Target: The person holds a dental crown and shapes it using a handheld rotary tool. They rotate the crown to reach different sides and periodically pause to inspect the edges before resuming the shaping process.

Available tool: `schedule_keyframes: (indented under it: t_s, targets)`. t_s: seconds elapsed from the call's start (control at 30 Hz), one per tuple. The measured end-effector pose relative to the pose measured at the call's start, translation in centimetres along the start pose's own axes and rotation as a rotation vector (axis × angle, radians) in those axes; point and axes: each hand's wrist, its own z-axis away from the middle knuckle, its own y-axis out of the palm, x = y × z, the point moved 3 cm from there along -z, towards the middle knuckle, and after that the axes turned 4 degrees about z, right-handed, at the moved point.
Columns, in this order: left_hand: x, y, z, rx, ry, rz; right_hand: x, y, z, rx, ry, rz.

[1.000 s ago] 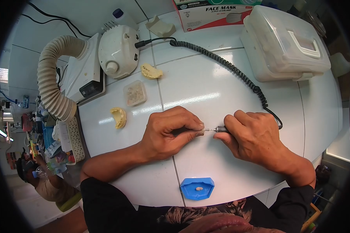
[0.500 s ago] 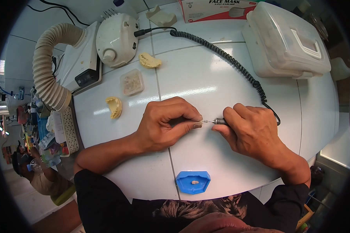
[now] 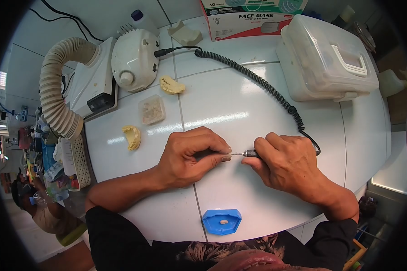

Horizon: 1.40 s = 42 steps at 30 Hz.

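Note:
My left hand (image 3: 187, 153) is closed, thumb and forefinger pinched together at the bur's tip. Whatever lies between those fingertips is too small and covered to make out. In my right hand (image 3: 287, 165) is a rotary handpiece (image 3: 250, 154), its thin metal bur (image 3: 238, 154) pointing left at the pinched fingertips. A coiled black cord (image 3: 262, 76) runs from near the right hand to a white control unit (image 3: 133, 61). Close to my body sits a blue faceted dish (image 3: 208, 221) holding a small tooth-coloured piece (image 3: 224, 222).
Two yellowish dental casts (image 3: 132, 138) and a small clear box (image 3: 152, 109) of pale bits lie left of centre. A ribbed hose (image 3: 54, 86) arches at left. Behind stand a face mask box (image 3: 248, 27) and a translucent case (image 3: 325, 67). Another person (image 3: 49, 214) sits far left.
The view has tilted slightly upward, so the table things appear lower and more of the mask box shows. Both hands keep the same hold, with the bur still at the left fingertips.

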Motion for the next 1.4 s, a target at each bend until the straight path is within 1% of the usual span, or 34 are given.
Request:
schedule_keyframes:
  t_s: [0.27, 0.47, 0.57, 0.77, 0.87, 0.97, 1.07, 1.27, 1.37, 1.4]
  targets:
    - [-0.2, 0.1, 0.1, -0.011, 0.010, 0.001, 0.0, -0.2, 0.0, 0.021, -0.008, -0.022]
    - [0.1, 0.1, 0.1, -0.009, 0.038, -0.003, -0.1, 0.1, 0.1, -0.015, 0.000, -0.022]
    - [0.0, 0.2, 0.1, -0.031, 0.031, -0.013, -0.3, -0.1, 0.0, 0.003, 0.027, -0.036]
    - [0.4, 0.0, 0.6, 0.023, -0.036, 0.044, -0.7, -0.1, 0.1, -0.028, 0.031, -0.064]
    - [0.5, 0.0, 0.7, 0.007, -0.039, 0.101, -0.7, 0.0, 0.1, -0.015, 0.035, -0.044]
    - [0.8, 0.4, 0.6, -0.077, 0.032, 0.136, -0.7, 0.0, 0.1, -0.012, 0.033, -0.043]
    - [0.9, 0.4, 0.5, -0.073, 0.058, 0.118, -0.7, 0.0, 0.1, -0.023, 0.028, -0.051]
    - [0.5, 0.2, 0.4, -0.065, 0.044, 0.101, -0.7, -0.2, 0.0, -0.001, 0.035, -0.056]
    - [0.3, 0.1, 0.4, -0.064, 0.006, 0.091, -0.7, -0.3, -0.1, 0.008, 0.029, -0.049]
    - [0.3, 0.1, 0.4, -0.053, 0.022, 0.083, -0.7, -0.3, -0.1, 0.006, 0.031, -0.055]
